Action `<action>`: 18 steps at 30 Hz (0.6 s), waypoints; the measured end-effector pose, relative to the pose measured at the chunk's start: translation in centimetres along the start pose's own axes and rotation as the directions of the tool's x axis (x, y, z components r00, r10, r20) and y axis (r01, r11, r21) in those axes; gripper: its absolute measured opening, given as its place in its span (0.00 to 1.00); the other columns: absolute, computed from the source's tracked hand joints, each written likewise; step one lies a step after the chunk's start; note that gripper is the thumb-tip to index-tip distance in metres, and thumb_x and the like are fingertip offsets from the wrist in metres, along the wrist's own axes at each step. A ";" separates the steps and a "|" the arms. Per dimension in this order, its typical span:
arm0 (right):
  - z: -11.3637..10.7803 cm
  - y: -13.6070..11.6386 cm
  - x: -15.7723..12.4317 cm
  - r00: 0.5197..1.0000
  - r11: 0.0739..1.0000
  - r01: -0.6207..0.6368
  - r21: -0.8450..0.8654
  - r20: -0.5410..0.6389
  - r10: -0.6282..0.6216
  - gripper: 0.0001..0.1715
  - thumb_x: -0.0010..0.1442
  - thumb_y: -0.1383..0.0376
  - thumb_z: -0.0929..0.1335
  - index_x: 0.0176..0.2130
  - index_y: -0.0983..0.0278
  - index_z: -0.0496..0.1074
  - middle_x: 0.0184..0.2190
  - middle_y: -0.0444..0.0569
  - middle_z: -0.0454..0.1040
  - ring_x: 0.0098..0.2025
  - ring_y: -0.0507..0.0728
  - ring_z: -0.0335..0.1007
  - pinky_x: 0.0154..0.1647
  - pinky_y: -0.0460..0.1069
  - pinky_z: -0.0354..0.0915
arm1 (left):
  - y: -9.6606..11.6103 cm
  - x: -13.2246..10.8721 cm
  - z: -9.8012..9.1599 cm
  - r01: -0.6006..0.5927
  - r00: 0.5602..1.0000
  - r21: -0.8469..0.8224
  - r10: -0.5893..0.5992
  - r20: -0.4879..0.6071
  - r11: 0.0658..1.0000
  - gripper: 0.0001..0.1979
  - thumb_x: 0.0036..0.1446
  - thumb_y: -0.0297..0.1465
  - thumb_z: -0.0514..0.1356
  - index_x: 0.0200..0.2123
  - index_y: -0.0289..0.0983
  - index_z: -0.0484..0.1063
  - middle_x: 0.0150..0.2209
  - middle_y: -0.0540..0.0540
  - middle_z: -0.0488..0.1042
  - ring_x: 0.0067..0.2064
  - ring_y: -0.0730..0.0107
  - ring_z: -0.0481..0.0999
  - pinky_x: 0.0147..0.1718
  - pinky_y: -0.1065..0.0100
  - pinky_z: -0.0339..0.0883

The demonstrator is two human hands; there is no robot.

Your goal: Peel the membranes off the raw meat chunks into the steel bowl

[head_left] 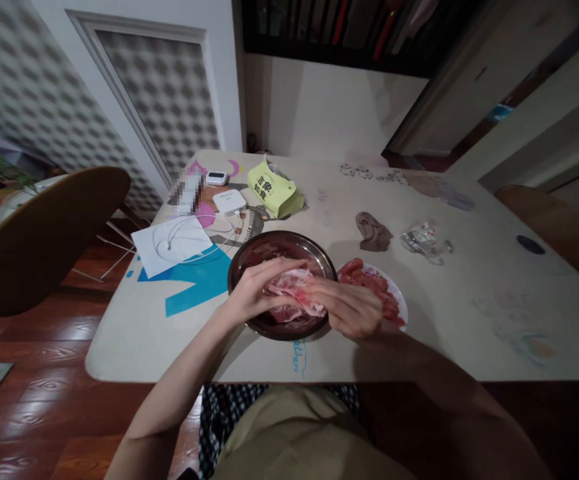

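A piece of raw meat (289,290), pink with pale fat, is between my two hands over a round metal bowl (314,248). My left hand (255,287) reaches in from the bowl's left side, fingers curved over the meat and thumb beneath. From the right, my right hand (352,305) pinches the meat's near right part with its fingers closed. The bowl's bottom is mostly hidden by hands and meat. Just right of the bowl, partly behind my right hand, a white plate (403,303) bears red strips of meat (369,277).
Behind the bowl stand a yellow-green paper bag (274,190), a white box-like device (229,201) and a small device with a dark screen (216,178). White paper (169,247) and a cable lie left. A brown cloth (372,232) and a clear glass mug (423,239) are right.
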State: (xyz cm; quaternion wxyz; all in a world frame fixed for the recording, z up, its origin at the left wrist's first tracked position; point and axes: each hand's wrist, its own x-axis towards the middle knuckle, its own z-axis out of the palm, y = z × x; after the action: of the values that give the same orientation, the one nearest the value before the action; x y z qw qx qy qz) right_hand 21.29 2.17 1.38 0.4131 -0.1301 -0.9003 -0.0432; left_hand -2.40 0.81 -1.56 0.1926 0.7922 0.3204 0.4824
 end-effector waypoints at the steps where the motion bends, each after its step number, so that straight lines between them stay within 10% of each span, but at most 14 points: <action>1: 0.2 0.1 0.2 0.998 0.999 -0.051 0.013 -0.038 0.052 0.20 0.67 0.76 0.62 0.50 0.62 0.77 0.43 0.47 0.85 0.47 0.54 0.83 0.51 0.47 0.80 | 0.0 -0.1 0.1 -0.001 1.000 0.023 0.001 0.010 1.000 0.36 0.56 0.43 0.70 0.65 0.39 0.67 0.56 0.36 0.78 0.56 0.56 0.80 0.56 0.57 0.75; 7: -0.7 1.0 3.3 0.916 0.940 -0.333 0.067 -0.212 0.340 0.16 0.68 0.73 0.64 0.45 0.57 0.79 0.41 0.43 0.85 0.43 0.54 0.83 0.46 0.49 0.80 | -0.7 -0.6 1.1 -0.062 0.986 0.253 0.020 0.166 0.966 0.21 0.66 0.37 0.62 0.61 0.41 0.71 0.53 0.42 0.81 0.56 0.61 0.81 0.54 0.64 0.76; 12: -0.6 1.8 3.5 0.991 0.990 -0.133 0.036 -0.023 0.134 0.26 0.67 0.77 0.64 0.58 0.58 0.74 0.54 0.48 0.80 0.57 0.57 0.78 0.58 0.54 0.76 | -0.9 -0.4 0.4 -0.026 0.999 0.350 0.017 0.030 0.936 0.19 0.65 0.34 0.63 0.59 0.41 0.73 0.53 0.42 0.81 0.56 0.60 0.81 0.55 0.62 0.76; 18: 0.4 1.6 0.1 0.951 0.952 -0.291 -0.097 -0.137 0.277 0.34 0.64 0.78 0.69 0.62 0.49 0.71 0.51 0.49 0.79 0.52 0.57 0.79 0.52 0.52 0.77 | -0.4 0.1 -0.4 0.270 0.946 0.191 -0.224 -0.234 0.944 0.25 0.56 0.38 0.72 0.56 0.39 0.76 0.55 0.41 0.80 0.54 0.58 0.82 0.55 0.61 0.76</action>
State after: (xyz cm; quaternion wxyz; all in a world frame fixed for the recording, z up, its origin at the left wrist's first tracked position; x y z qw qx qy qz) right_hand 21.37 3.84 1.16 0.4611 -0.2793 -0.8412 -0.0434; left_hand -2.85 1.14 -1.56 0.1281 0.7067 0.4875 0.4965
